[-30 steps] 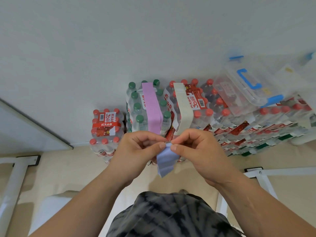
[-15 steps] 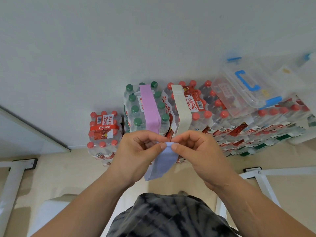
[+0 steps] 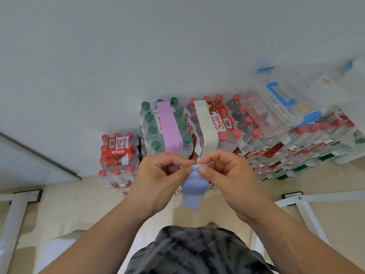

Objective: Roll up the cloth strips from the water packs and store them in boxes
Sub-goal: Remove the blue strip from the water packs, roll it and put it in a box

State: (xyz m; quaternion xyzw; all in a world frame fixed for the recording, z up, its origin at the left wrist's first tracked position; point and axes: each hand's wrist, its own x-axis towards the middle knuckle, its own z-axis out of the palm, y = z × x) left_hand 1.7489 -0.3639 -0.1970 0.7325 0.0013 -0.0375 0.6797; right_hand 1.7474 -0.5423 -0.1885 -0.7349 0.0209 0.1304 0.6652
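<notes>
Left hand (image 3: 158, 180) and right hand (image 3: 229, 180) both raised in front of the person's torso, fingers curled, thumb and forefinger of each pinched on the top edge of a blue cloth strip (image 3: 192, 187). Thumbs nearly meet at the strip's top; top edge looks bunched or folded over between the fingertips, exact roll state unclear. Rest of the blue strip hangs loose below the hands, apart from the packs.

Behind the hands, stacked water packs on the floor against a white wall (image 3: 138, 56). Purple cloth strip (image 3: 169, 127) lies draped over the top of the green-cap pack (image 3: 152, 131). Cream cloth strip (image 3: 205, 127) draped over the red-cap pack (image 3: 227, 125) just beside it. A lower red-cap pack (image 3: 116, 151) stands at the left end of the row. Clear plastic box (image 3: 276, 107) with blue handle and latches rests on the packs toward the right, lid on. Patterned dark shirt (image 3: 197, 252) at the bottom.
</notes>
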